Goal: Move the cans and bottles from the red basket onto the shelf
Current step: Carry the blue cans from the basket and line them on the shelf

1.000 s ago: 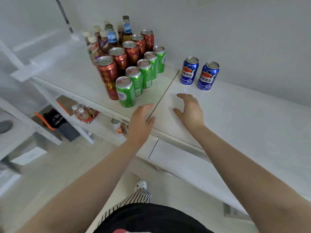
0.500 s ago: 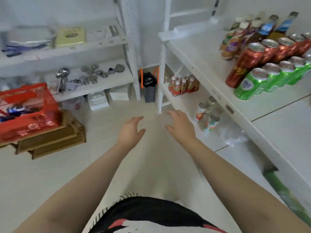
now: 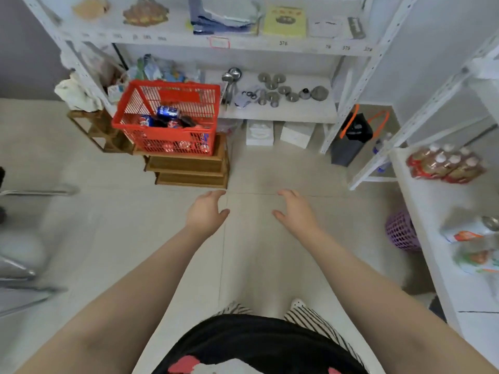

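Cans in the red basket point(image 3: 151, 125) are half hidden by its mesh walls & each other; count can't be told, labels too blurred except a blue can point(image 3: 168, 112) on top. Chair frame point(image 3: 24, 276) at left is smeared & cut by the edge. Packets point(image 3: 475, 247) on the right shelf point(image 3: 437, 211) are blurred, unreadable.

We see the red basket point(image 3: 172, 136), a slatted plastic crate, sitting upright on a stack of wooden trays point(image 3: 189, 168) on the floor. Inside it we find blue cans point(image 3: 167, 112) lying on their sides among red ones. At far right, we note the white shelf point(image 3: 432, 201).
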`<state>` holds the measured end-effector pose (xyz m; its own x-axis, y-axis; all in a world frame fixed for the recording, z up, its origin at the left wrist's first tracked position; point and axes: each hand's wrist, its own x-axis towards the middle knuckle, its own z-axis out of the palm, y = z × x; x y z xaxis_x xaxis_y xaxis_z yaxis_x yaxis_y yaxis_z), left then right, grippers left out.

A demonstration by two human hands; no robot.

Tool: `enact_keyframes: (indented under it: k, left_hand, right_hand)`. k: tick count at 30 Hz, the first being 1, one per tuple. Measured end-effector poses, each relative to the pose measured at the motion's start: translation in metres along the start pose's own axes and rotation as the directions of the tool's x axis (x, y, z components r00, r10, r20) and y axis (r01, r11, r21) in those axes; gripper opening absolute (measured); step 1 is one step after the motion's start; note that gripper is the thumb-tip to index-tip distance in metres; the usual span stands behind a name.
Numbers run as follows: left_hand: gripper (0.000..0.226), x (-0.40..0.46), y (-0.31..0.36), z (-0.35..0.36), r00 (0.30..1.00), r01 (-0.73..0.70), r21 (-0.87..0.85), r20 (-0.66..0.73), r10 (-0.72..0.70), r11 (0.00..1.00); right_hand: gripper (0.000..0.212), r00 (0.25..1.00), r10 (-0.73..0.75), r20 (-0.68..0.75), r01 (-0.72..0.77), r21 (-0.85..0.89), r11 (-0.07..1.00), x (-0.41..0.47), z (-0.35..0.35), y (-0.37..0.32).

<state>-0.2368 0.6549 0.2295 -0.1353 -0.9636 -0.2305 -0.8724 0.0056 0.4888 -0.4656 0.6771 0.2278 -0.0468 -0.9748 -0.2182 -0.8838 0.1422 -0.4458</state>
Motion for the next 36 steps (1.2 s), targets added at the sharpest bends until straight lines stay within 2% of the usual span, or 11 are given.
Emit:
enact_keyframes:
  k: [6, 11, 15, 20, 29, 36]
  left_hand:
    - [0.054, 0.048, -0.049, -0.031, 0.997, 0.07, -0.077, -0.035, -0.073, 0.995]
    - [0.053, 0.116, -0.084, -0.053, 0.988, 0.141, -0.089, -0.054, -0.146, 0.986]
    - [0.053, 0.176, -0.104, -0.081, 0.981, 0.176, -0.094, -0.063, -0.182, 0.98]
    - [0.053, 0.24, -0.129, -0.119, 0.97, 0.205, -0.134, -0.104, -0.219, 0.97]
    - [0.053, 0.359, -0.208, -0.173, 0.968, 0.231, -0.14, -0.063, -0.242, 0.963]
    - [0.054, 0.468, -0.295, -0.215, 0.982, 0.17, -0.117, 0.106, -0.158, 0.979]
  right_hand:
    - [0.054, 0.992, -0.109, 0.069, 0.114, -0.064, 0.991, 0.074, 0.024, -0.073]
    - [0.052, 0.976, -0.172, 0.135, 0.178, -0.031, 0.984, 0.156, 0.035, -0.112]
    - [0.05, 0.966, -0.208, 0.155, 0.209, 0.007, 0.978, 0.228, 0.032, -0.143]
    - [0.049, 0.954, -0.241, 0.178, 0.251, -0.038, 0.967, 0.306, 0.023, -0.183]
    - [0.051, 0.973, -0.134, 0.186, 0.135, 0.01, 0.991, 0.428, 0.054, -0.251]
    - [0.048, 0.975, 0.099, 0.2, -0.126, 0.127, 0.984, 0.507, 0.105, -0.3]
